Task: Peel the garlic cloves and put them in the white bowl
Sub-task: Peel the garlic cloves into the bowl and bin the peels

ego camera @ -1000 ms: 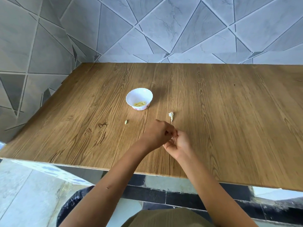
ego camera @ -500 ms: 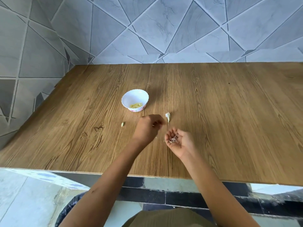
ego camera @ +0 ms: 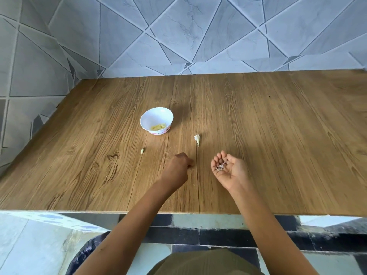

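A person's two hands hover apart over a wood-grain surface (ego camera: 278,145) set against a wall of grey, marble-veined tiles (ego camera: 178,36) cut into triangles. The right hand (ego camera: 228,169) lies palm up with its fingers loosely bent, cradling a few scraps of papery garlic skin (ego camera: 220,167) in the hollow of the palm; the left hand (ego camera: 179,165) sits low to the surface with its back to the camera and its fingers curled under, and whether it pinches a clove cannot be told from this angle; a tiny pale speck lies on the wood just beside its knuckles. The white bowl (ego camera: 155,117), scalloped at the rim, stands farther back and to the left of both hands; several peeled, yellowish cloves (ego camera: 158,127) lie in its bottom; a pink-and-red pattern runs round its foot, too small to make out as writing. One small clove (ego camera: 142,151) lies loose on the surface, left of the left hand and nearer the camera than the bowl; a white piece of garlic (ego camera: 197,139), ragged at its top, lies between the bowl and the right hand, touching neither. An olive-green garment shows at the bottom edge of the view; below the near edge of the surface run dark and pale floor tiles.
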`<action>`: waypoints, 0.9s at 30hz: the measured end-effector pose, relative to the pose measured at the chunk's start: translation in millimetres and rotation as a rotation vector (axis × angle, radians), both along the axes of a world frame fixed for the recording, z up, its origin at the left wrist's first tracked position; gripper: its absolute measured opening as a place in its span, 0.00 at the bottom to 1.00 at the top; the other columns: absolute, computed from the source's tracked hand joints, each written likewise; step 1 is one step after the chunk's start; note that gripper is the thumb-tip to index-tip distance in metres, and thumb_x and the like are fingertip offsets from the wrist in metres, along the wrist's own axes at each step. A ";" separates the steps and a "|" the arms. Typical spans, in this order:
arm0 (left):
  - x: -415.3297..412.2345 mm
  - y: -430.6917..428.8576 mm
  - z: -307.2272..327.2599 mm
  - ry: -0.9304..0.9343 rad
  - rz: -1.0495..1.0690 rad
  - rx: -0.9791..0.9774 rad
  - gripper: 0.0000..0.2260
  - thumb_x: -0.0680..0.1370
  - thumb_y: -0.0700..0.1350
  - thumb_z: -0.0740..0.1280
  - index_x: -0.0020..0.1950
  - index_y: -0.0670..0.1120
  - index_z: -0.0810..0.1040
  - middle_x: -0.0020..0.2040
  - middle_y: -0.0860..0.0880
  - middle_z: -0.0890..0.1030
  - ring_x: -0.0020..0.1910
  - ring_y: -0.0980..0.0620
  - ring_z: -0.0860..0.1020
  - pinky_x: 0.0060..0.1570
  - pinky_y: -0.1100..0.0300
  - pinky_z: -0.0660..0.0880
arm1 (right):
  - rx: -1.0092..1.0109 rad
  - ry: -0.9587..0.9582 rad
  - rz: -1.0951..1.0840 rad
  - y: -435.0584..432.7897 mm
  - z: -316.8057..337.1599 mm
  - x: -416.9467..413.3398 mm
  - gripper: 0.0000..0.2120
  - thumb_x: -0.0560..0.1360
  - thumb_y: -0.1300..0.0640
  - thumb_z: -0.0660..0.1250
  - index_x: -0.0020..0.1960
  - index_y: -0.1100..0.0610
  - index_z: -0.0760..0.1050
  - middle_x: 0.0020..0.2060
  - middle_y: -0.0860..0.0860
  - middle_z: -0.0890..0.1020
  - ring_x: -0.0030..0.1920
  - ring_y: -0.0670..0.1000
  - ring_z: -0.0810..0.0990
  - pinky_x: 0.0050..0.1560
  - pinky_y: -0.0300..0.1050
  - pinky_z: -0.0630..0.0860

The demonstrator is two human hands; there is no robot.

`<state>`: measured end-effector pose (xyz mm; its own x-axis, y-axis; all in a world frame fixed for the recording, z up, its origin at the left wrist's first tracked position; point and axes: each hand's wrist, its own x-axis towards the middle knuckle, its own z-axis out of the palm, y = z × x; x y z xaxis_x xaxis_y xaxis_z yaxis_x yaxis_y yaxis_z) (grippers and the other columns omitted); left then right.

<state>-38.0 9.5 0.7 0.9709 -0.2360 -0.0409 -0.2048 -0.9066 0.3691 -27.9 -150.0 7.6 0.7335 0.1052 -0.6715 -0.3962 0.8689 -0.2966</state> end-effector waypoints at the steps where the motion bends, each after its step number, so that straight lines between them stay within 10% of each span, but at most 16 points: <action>1: -0.8 -1.6 0.6 -0.004 -0.031 -0.004 0.16 0.77 0.29 0.60 0.58 0.41 0.80 0.55 0.44 0.79 0.49 0.48 0.79 0.50 0.57 0.76 | 0.002 -0.002 0.002 0.4 -0.3 -0.5 0.12 0.80 0.61 0.55 0.43 0.63 0.74 0.36 0.55 0.77 0.37 0.50 0.76 0.40 0.43 0.74; 16: 10.9 -15.1 2.3 -0.063 -0.137 0.174 0.05 0.75 0.36 0.65 0.49 0.42 0.79 0.45 0.46 0.82 0.43 0.48 0.80 0.42 0.57 0.77 | -0.008 0.010 0.045 6.9 -7.2 -3.8 0.12 0.80 0.61 0.55 0.43 0.63 0.75 0.36 0.55 0.77 0.38 0.51 0.76 0.39 0.45 0.74; 23: 5.0 19.7 25.2 0.232 0.206 -0.875 0.07 0.72 0.28 0.68 0.43 0.40 0.79 0.36 0.46 0.80 0.33 0.56 0.78 0.38 0.64 0.76 | -0.012 -0.016 0.105 13.0 -2.6 -4.6 0.13 0.81 0.61 0.55 0.42 0.64 0.74 0.36 0.56 0.76 0.38 0.51 0.76 0.40 0.44 0.74; 27: 3.0 -6.6 44.8 -0.029 -0.067 -0.552 0.07 0.71 0.31 0.70 0.44 0.40 0.83 0.40 0.47 0.84 0.38 0.56 0.81 0.42 0.63 0.78 | 0.022 0.008 0.138 25.7 -0.1 -7.0 0.11 0.80 0.63 0.55 0.43 0.65 0.73 0.37 0.57 0.76 0.38 0.52 0.76 0.40 0.45 0.75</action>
<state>-34.9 2.9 45.5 0.9520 -0.2756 0.1330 -0.2724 -0.5652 0.7787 -34.9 -124.4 7.4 0.7055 0.2190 -0.6740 -0.5145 0.8124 -0.2745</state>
